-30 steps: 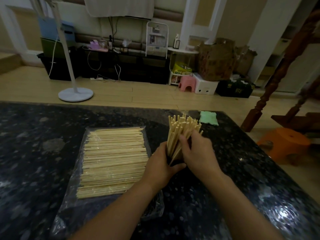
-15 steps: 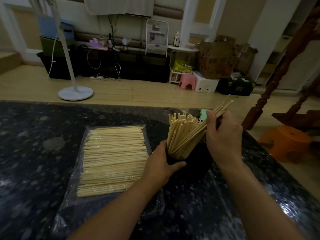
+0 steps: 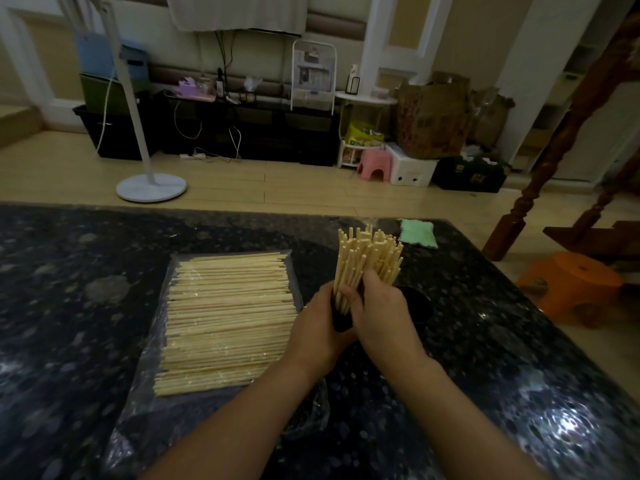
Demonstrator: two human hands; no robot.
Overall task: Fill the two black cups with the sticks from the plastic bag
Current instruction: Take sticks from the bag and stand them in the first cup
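Between the two hands stands a black cup [image 3: 341, 320], crammed with upright sticks [image 3: 367, 261] that fan out above the fingers. Half a second ago the right hand [image 3: 382, 315] was raised off to the right with a few sticks pinched in it; now it is back at the cup, curled round the lower part of the bundle — those sticks have gone in with the rest. The left hand [image 3: 317, 327] grips the cup's left side, steadying it. That cup looks close to full, so the filling probably shifts soon to the second cup [image 3: 417, 306], which sits just right of the right hand, partly hidden behind it; no sticks rise from it. To the left of the left hand lies the bag [image 3: 221, 323], flat on the dark table [image 3: 69, 306], with a deep layer of sticks inside — plenty for the other cup. Beyond the hands, near the far edge, lies a green cloth [image 3: 417, 233].
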